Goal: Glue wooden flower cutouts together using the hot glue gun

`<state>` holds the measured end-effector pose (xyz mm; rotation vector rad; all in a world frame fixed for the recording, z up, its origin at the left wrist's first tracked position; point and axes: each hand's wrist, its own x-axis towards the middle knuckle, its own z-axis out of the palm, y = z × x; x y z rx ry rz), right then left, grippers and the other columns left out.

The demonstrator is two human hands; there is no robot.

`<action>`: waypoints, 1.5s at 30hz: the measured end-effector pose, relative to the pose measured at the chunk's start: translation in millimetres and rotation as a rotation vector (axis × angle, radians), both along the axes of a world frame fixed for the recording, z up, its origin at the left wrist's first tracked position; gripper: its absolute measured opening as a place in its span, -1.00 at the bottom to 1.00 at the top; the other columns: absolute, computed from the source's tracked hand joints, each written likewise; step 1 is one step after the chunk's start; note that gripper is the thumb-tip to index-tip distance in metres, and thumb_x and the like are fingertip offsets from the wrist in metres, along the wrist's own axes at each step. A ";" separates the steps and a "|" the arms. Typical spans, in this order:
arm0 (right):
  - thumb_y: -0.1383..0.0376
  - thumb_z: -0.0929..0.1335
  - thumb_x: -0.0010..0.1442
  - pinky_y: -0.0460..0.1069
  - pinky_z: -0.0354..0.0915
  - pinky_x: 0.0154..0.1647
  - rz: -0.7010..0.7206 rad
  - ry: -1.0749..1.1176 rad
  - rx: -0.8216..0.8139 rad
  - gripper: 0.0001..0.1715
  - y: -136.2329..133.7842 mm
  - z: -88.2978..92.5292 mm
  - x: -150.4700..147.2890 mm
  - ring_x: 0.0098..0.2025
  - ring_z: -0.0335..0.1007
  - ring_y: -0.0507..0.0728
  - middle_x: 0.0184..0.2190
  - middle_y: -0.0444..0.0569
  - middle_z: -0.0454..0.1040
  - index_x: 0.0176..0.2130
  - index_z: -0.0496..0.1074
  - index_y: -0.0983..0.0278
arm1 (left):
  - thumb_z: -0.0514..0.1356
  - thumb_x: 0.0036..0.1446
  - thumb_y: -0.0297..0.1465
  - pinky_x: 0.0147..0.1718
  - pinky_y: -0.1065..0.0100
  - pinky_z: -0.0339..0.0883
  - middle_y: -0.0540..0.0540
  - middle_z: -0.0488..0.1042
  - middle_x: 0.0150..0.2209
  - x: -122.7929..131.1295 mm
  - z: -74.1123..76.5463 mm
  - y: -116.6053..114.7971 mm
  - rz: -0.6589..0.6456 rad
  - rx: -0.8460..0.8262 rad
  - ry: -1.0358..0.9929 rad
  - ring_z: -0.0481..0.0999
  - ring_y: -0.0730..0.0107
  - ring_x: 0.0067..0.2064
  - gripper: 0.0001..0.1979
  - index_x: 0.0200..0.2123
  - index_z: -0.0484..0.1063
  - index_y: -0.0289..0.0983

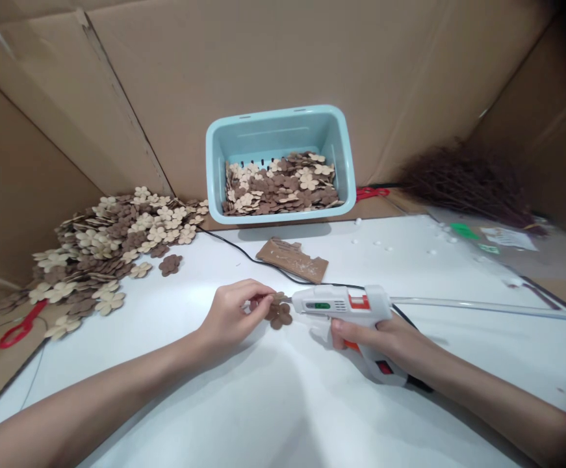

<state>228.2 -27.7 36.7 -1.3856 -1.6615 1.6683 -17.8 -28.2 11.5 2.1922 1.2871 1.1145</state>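
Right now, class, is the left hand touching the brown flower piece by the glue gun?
Touching. The head view shows the left hand pinching the brown flower piece at its edge.

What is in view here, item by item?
tub: one, pale blue, back centre, holding cutouts
flower cutouts: many, brown and cream, heaped back left
cardboard scrap: one, brown, before the tub
scissors: one, red handles, far left edge
twigs: bundle, dark brown, back right
table: one, white, under everything
flower piece: one, brown, table centre
glue gun: one, white and orange, nozzle at flower piece
left hand: pinching the flower piece
right hand: gripping the glue gun
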 end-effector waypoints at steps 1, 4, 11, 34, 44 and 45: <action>0.01 0.37 0.05 -0.01 0.27 -0.29 0.002 -0.008 -0.003 -0.62 -0.1 0.0 0.4 -0.38 0.36 0.12 -0.45 -0.08 0.48 -0.57 0.42 0.24 | 0.11 0.19 -0.45 -0.47 0.39 0.35 -0.12 0.55 -0.40 0.1 0.1 0.0 -0.003 0.001 0.000 0.50 0.41 -0.41 -0.82 -0.31 0.52 -0.31; 0.00 0.36 0.06 -0.02 0.24 -0.31 0.013 -0.018 -0.005 -0.62 -0.3 0.0 1.5 -0.37 0.35 0.12 -0.47 -0.09 0.46 -0.53 0.42 0.24 | 0.10 0.19 -0.46 -0.47 0.40 0.34 -0.11 0.54 -0.41 0.8 1.3 -0.5 -0.013 -0.004 -0.006 0.49 0.42 -0.42 -0.83 -0.31 0.51 -0.31; 0.01 0.37 0.05 -0.03 0.25 -0.31 -0.002 0.015 -0.017 -0.63 -0.8 -0.4 0.2 -0.38 0.35 0.10 -0.46 -0.11 0.46 -0.54 0.42 0.24 | 0.11 0.19 -0.44 -0.49 0.42 0.32 -0.10 0.53 -0.42 0.5 2.3 -1.4 -0.001 -0.011 0.005 0.48 0.43 -0.43 -0.83 -0.33 0.50 -0.31; -0.07 0.33 0.07 0.08 0.28 -0.24 0.037 -0.135 0.121 -0.56 -4.3 -5.3 6.6 -0.24 0.43 0.26 -0.31 0.00 0.56 -0.37 0.52 0.23 | 0.11 0.19 -0.46 -0.42 0.39 0.36 -0.10 0.54 -0.42 2.2 4.9 -3.0 0.010 -0.048 -0.021 0.49 0.42 -0.42 -0.83 -0.35 0.50 -0.32; -0.03 0.39 0.00 0.02 0.27 -0.35 -0.055 -0.021 0.095 -0.63 -4.7 -2.4 7.8 -0.36 0.41 0.20 -0.45 -0.07 0.52 -0.46 0.50 0.23 | 0.13 0.17 -0.46 -0.48 0.41 0.34 -0.08 0.53 -0.43 0.9 3.7 -2.8 0.053 0.013 -0.028 0.48 0.44 -0.44 -0.86 -0.35 0.50 -0.30; -0.01 0.40 -0.01 0.00 0.26 -0.37 -0.082 0.023 0.072 -0.65 -4.4 -1.6 8.3 -0.39 0.40 0.18 -0.48 -0.09 0.50 -0.49 0.49 0.22 | 0.13 0.17 -0.46 -0.48 0.41 0.35 -0.08 0.54 -0.42 0.0 3.2 -2.8 0.051 0.024 -0.024 0.48 0.44 -0.43 -0.86 -0.33 0.50 -0.30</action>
